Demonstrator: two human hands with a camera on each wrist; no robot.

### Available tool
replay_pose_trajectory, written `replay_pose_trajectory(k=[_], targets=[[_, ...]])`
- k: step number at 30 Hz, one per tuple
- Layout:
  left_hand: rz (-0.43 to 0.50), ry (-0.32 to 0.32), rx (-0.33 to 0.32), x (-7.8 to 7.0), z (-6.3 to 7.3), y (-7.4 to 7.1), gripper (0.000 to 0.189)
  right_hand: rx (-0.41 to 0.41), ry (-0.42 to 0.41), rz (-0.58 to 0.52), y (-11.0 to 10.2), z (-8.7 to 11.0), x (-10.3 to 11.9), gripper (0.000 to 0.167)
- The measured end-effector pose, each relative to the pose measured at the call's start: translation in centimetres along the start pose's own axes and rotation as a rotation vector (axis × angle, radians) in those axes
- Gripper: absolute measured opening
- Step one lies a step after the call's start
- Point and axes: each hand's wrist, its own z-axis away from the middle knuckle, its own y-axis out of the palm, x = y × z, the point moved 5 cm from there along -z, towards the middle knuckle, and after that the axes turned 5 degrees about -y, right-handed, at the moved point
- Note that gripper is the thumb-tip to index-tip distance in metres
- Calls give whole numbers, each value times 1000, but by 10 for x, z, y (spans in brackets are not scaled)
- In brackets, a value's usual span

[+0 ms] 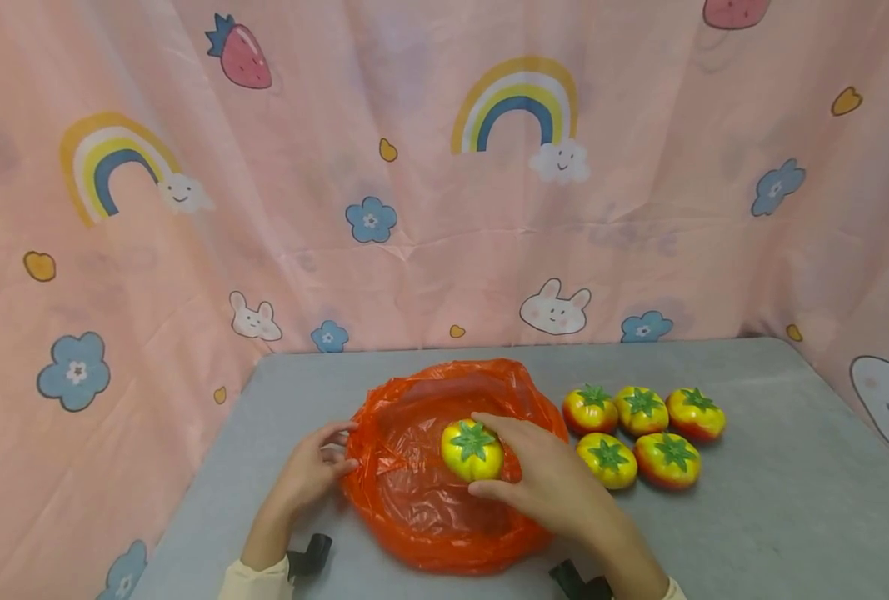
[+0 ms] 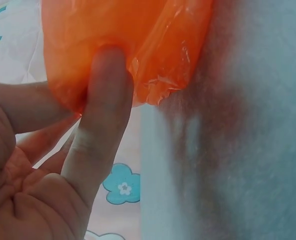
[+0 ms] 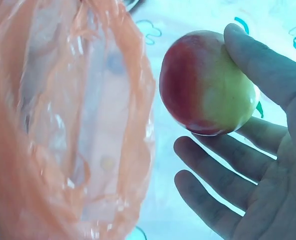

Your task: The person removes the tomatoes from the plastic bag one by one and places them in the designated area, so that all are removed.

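An orange-red plastic bag (image 1: 444, 550) stands on the table, its mouth spread wide and facing up. My left hand (image 1: 311, 471) pinches the left rim of the bag between thumb and fingers; in the left wrist view the thumb and a finger close on the orange film (image 2: 153, 45). Over the bag's mouth, my right hand (image 1: 556, 479) holds an artificial persimmon (image 1: 472, 451), yellow with a green leafy top. From the right wrist, this persimmon (image 3: 208, 85) shows a red underside, gripped between thumb and fingers beside the bag (image 3: 137, 115).
Several more persimmons (image 1: 667, 460) sit in two rows on the grey table (image 1: 781, 500), right of the bag. A pink curtain (image 1: 429, 283) printed with rainbows and flowers hangs behind the table. Black wrist mounts (image 1: 311, 556) show below the hands.
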Motion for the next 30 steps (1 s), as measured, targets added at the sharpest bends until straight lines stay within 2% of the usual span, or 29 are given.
replay_pose_trajectory(k=[5,8,17,25,30], targets=[[0,-20,-7,-1,0,-3,52,-16,29,11,-9,5,-13,80],[-6,-7,-3,-1,-1,-5,53,-24,33,4,-12,8,-21,81],[3,2,12,-2,1,-10,51,-65,-4,80,-27,19,-35,87],[-5,-18,8,1,1,-12,52,-49,68,103,-39,29,-60,89],[-20,-4,11,3,0,-12,53,-52,78,134,-45,35,-75,95]])
